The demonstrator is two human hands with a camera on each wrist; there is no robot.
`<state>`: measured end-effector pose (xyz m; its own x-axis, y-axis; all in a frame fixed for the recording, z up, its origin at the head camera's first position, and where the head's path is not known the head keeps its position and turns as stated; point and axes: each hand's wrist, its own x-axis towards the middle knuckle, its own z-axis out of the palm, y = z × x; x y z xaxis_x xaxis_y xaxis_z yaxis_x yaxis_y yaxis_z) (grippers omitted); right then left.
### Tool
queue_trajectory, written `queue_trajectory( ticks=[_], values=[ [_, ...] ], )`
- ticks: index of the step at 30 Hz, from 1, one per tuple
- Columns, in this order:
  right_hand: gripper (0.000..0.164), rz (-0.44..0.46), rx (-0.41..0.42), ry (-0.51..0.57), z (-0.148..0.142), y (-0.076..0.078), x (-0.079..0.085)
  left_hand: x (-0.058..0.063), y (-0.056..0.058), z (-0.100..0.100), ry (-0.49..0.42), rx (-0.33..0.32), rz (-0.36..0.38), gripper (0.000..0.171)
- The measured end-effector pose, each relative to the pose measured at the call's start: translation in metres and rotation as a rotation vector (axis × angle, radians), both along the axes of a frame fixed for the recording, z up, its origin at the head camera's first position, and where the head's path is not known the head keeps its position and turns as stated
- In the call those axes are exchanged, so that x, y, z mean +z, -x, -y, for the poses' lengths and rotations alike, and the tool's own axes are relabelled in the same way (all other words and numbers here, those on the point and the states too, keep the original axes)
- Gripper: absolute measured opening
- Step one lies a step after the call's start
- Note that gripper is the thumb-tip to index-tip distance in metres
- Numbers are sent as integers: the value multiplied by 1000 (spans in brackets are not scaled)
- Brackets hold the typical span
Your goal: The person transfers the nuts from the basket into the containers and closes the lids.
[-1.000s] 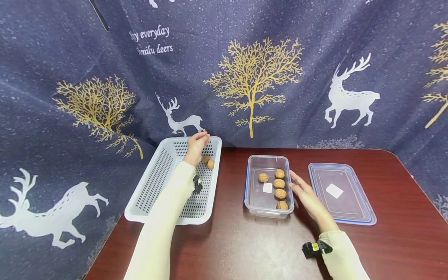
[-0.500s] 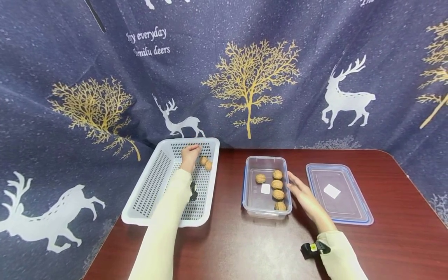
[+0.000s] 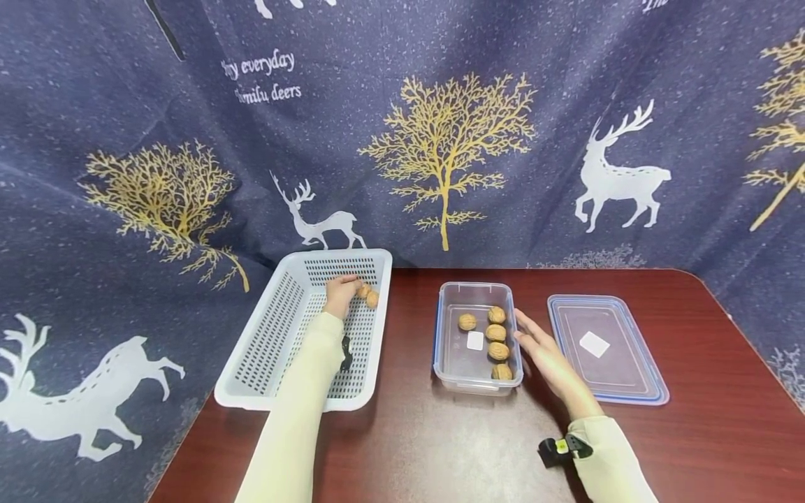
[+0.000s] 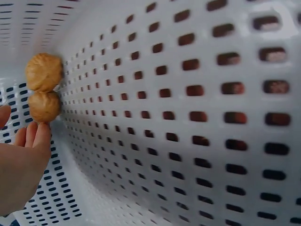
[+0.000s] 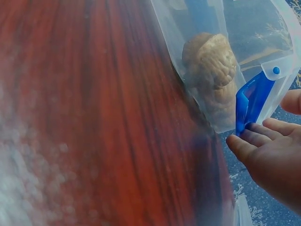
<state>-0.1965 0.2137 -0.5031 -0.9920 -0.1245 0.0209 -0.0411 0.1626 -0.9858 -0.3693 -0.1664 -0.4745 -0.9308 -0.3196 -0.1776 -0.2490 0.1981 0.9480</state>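
Note:
My left hand (image 3: pixel 340 297) is down inside a pale plastic basket (image 3: pixel 349 404), beside two walnuts (image 3: pixel 372 299) at its right wall. In the left wrist view its fingertips (image 4: pixel 42 134) meet the lower edge of the nearer walnut (image 4: pixel 44 107); the thumb stands apart, and nothing is gripped. My right hand (image 3: pixel 552 360) rests against the right side of a clear food container (image 3: pixel 478 383). Seen from the right wrist, its extended fingers (image 5: pixel 242 146) touch the container's blue clip (image 5: pixel 254 99). Several walnuts (image 3: pixel 499 351) lie in the container, most lined along its right wall.
The container's clear lid (image 3: pixel 610 374), with a blue seal and a white label, lies flat to the right. Everything stands on a dark red wooden table (image 3: pixel 415 447). A blue cloth (image 3: pixel 339 133) printed with deer and trees hangs behind.
My left hand has come down from above the basket's far end toward the two walnuts, its fingers now at the nearer one. The right hand stays at the container; the whole view shifts slightly.

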Motion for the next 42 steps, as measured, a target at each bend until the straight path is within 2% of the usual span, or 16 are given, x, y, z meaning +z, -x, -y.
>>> queue_trajectory(
  ticks=[9, 15, 23, 34, 42],
  values=[
    [55, 4, 7, -12, 1, -2, 0, -16, 1, 1, 52, -31, 19, 37],
    [54, -16, 6, 17, 1, -2, -2, -16, -2, -1, 34, -26, 10, 40],
    [54, -18, 2, 6, 1, -1, -2, -16, -5, 0, 52, -19, -7, 34],
    [54, -19, 1, -12, 0, 0, 0, 0, -7, 2, 68, -18, 26, 35],
    [54, -20, 3, 0, 0, -1, 2, 10, 0, 8, -4, -19, 16, 35]
  ],
)
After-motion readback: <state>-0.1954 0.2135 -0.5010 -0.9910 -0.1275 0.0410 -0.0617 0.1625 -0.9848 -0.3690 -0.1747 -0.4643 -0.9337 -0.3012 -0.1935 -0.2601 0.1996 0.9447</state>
